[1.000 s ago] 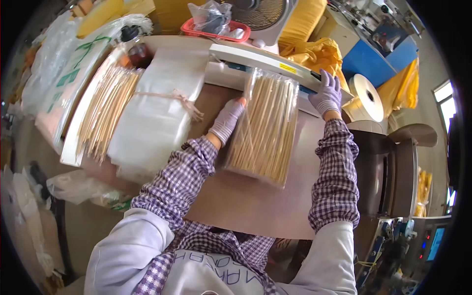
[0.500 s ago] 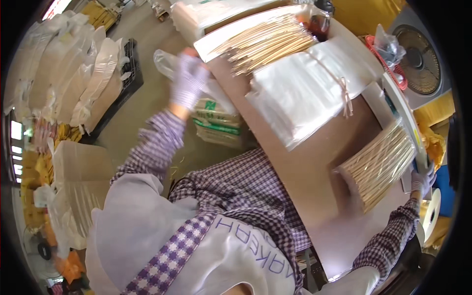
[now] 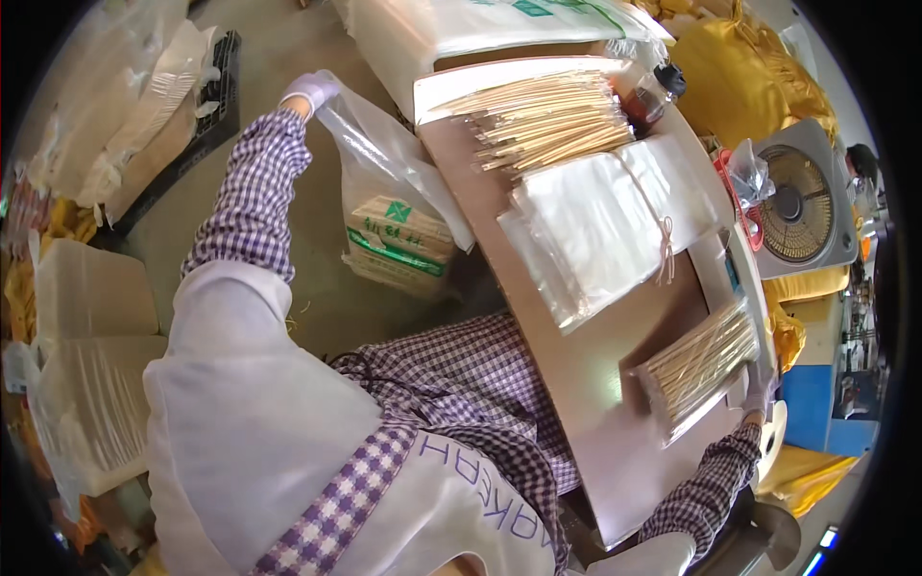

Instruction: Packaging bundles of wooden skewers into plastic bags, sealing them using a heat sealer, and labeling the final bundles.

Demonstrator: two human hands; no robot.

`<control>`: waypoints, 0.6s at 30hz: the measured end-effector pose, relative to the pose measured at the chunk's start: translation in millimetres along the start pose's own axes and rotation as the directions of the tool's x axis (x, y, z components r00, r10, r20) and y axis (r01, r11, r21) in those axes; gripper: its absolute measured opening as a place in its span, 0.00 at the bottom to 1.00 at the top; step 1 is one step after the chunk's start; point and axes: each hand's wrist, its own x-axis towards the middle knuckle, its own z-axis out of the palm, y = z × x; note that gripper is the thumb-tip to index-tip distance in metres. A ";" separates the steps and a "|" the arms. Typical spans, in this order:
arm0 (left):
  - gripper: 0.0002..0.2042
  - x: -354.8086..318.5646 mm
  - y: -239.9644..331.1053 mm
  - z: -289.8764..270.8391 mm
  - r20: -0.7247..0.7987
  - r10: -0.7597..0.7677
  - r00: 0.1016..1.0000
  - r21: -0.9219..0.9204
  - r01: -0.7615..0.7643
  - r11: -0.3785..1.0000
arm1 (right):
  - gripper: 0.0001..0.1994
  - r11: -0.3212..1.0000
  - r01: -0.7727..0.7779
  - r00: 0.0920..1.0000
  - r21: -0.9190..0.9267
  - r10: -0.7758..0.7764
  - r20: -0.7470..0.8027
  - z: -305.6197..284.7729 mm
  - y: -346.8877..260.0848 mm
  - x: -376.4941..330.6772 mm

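A clear pack (image 3: 665, 408) of sticks (image 3: 706, 360) lies on the table (image 3: 615, 461) near the right hand (image 3: 759, 392), whose grip cannot be told; beside the table, the left hand (image 3: 312, 89) clutches a bag (image 3: 360, 130) of tan contents (image 3: 399, 235). Beyond, a red basket (image 3: 722, 165) holds crumpled plastic (image 3: 749, 176).

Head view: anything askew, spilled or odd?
Only minor things: the loose sticks lie fanned with uneven ends, and the tied stack of clear bags has uneven edges at its near end. A few thin yellowish bits lie on the floor by the left sleeve, too small to identify.
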 end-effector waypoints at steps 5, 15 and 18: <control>0.34 4.8 12.4 3.4 -0.150 0.062 0.987 0.238 -0.025 0.971 | 0.32 0.632 -0.246 0.895 0.734 -0.143 0.423 23.3 -150.1 -135.6; 0.29 6.9 -44.6 24.0 0.110 0.045 0.993 -0.455 0.010 0.891 | 0.16 -0.505 -0.501 0.864 0.702 -0.245 0.440 5.1 -312.1 -343.8; 0.27 -29.5 -46.0 17.0 0.202 0.098 0.974 -0.438 0.001 0.899 | 0.14 -0.632 -0.479 0.876 0.610 -0.390 0.284 -38.9 -402.0 -356.6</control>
